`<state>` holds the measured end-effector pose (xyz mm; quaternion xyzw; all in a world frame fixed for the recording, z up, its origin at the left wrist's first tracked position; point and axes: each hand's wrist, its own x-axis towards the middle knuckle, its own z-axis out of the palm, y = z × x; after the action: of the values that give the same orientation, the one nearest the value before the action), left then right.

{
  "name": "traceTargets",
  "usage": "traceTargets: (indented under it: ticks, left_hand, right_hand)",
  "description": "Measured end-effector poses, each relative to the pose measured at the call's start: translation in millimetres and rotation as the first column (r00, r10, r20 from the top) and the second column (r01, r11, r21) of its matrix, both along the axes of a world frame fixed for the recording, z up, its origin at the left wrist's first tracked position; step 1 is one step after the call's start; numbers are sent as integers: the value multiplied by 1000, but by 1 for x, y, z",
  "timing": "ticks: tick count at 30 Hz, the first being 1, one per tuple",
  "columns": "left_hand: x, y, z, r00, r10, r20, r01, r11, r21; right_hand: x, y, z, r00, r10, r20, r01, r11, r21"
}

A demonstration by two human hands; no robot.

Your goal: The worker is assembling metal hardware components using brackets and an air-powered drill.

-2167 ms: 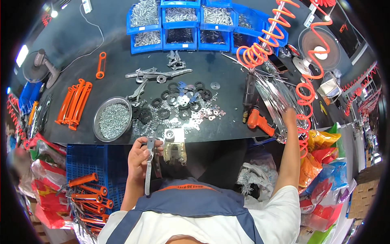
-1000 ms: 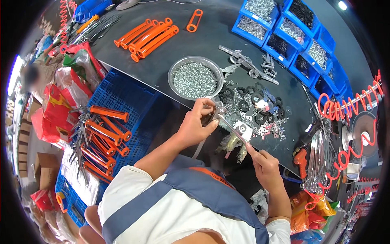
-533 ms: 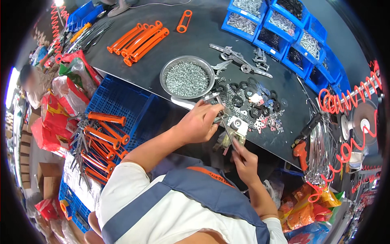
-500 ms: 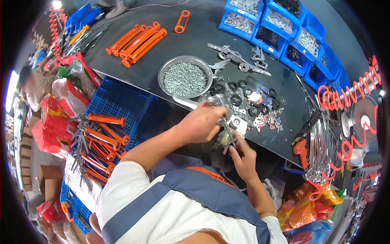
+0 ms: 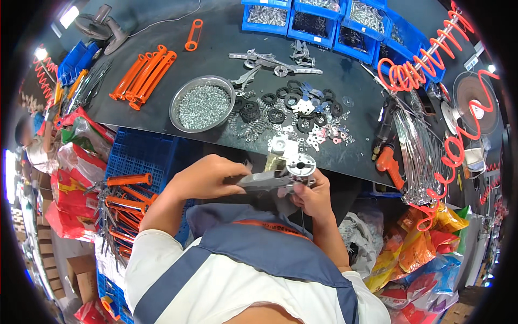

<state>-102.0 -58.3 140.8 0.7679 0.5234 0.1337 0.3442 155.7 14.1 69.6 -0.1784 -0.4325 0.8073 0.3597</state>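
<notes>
Head view shows our black bench [image 5: 226, 135], a steel bowl [image 5: 202, 102] of screws on it. Just below the bench's near edge, our left hand [image 5: 208, 178] is closed around a grey metal bar [image 5: 261, 181]. Our right hand [image 5: 313, 194] pinches a round steel disc [image 5: 300, 163] against the bar's end. We should probably keep the bar level and seat the disc squarely.

- I see a flat grey metal bar [image 5: 258, 180] lying roughly level, held just below the worktop edge.
- A round silver disc part [image 5: 300, 163] sits at its right end.
</notes>
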Motion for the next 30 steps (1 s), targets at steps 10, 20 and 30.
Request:
traceTargets:
  ticks: [10, 20, 30]
  left_hand:
    - [43, 17, -39, 605, -39, 795, 6, 999, 45]
    - [17, 3, -25, 417, 296, 859, -192, 953, -235]
    - [48, 9, -36, 348, 404, 846, -180, 915, -362]
  right_hand:
    - [-12, -15, -12, 990, 142, 6, -142, 990, 2]
    - [34, 127, -36, 396, -708, 585, 125, 673, 729]
    - [20, 154, -44, 467, -724, 507, -297, 412, 862]
